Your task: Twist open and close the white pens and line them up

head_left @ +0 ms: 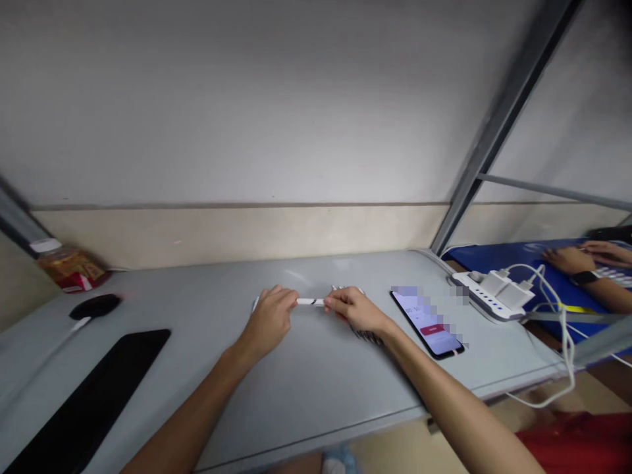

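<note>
A slim white stick (310, 301) with a dark mark near its right end, pen-like in shape, stretches level between my hands above the grey desk. My left hand (273, 313) pinches its left end. At the other end, the fingertips of my right hand (354, 308) are closed on it. Behind and below my right hand lies a group of thin white and dark pieces (368, 336), mostly covered by the hand and wrist. A small pale edge shows just left of my left hand; what it belongs to is hidden.
Right of my hands lies a lit phone (429, 324), then a white power strip (488, 296) with chargers and loose cables. On the left are a black mouse (95, 306), a dark flat slab (93, 401) and a drink bottle (72, 266). Another person's hands (573, 260) are far right.
</note>
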The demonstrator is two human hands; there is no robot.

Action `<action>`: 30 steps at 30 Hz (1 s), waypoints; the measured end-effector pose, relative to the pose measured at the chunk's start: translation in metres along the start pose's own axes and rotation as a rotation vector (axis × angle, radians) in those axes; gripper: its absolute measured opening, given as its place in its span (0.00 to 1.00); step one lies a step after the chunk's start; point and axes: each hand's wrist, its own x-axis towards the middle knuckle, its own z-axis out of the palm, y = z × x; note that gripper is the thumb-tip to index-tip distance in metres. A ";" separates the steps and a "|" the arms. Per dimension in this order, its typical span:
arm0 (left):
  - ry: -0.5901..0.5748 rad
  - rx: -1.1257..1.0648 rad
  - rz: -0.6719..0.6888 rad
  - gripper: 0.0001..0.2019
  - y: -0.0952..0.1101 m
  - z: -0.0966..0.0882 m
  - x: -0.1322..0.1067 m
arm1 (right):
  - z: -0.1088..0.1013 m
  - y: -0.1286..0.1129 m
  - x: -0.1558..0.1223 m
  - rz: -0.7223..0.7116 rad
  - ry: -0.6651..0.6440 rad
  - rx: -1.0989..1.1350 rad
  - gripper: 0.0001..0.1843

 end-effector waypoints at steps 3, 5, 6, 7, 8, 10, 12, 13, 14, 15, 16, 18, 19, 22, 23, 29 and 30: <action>0.045 0.011 0.021 0.13 0.006 -0.002 0.001 | 0.000 0.000 0.003 0.106 -0.043 0.308 0.21; 0.059 -0.041 0.016 0.11 0.010 -0.003 0.002 | 0.000 0.000 0.005 0.112 0.044 0.484 0.17; 0.055 -0.067 0.014 0.11 0.012 -0.003 0.002 | -0.001 0.000 0.007 0.099 0.113 0.572 0.16; 0.047 -0.084 0.012 0.11 0.014 -0.002 0.001 | -0.002 0.000 0.008 0.085 0.182 0.668 0.14; 0.037 -0.090 0.008 0.12 0.014 -0.002 0.001 | -0.004 0.000 0.009 0.078 0.237 0.771 0.14; 0.029 -0.062 -0.013 0.13 0.012 -0.001 0.001 | -0.009 0.003 0.011 0.090 0.300 0.980 0.14; 0.052 0.016 -0.067 0.13 0.005 -0.001 0.000 | -0.016 0.006 0.012 0.119 0.308 1.145 0.13; 0.067 0.071 -0.103 0.13 0.001 -0.001 0.000 | -0.018 0.008 0.012 0.119 0.305 1.193 0.12; 0.080 0.132 -0.145 0.13 -0.003 -0.001 0.000 | -0.021 0.009 0.011 0.109 0.297 1.220 0.12; 0.090 0.193 -0.195 0.13 -0.007 -0.001 -0.001 | -0.022 0.010 0.011 0.090 0.293 1.233 0.12; 0.089 0.244 -0.244 0.13 -0.011 -0.002 -0.002 | -0.023 0.011 0.011 0.065 0.292 1.238 0.12; 0.067 0.309 -0.337 0.13 -0.018 -0.004 -0.003 | -0.023 0.012 0.010 0.024 0.308 1.250 0.15; 0.052 0.327 -0.374 0.13 -0.020 -0.005 -0.003 | -0.022 0.011 0.010 0.014 0.326 1.258 0.17; -0.007 0.351 -0.467 0.14 -0.024 -0.009 -0.005 | -0.020 0.010 0.010 0.008 0.367 1.278 0.17; -0.031 0.350 -0.492 0.14 -0.024 -0.010 -0.005 | -0.020 0.010 0.010 0.003 0.374 1.281 0.17; -0.129 0.267 -0.576 0.13 -0.026 -0.011 -0.006 | -0.024 0.011 0.009 -0.045 0.348 1.300 0.17; -0.137 0.259 -0.576 0.13 -0.027 -0.010 -0.006 | -0.024 0.011 0.009 -0.046 0.340 1.300 0.16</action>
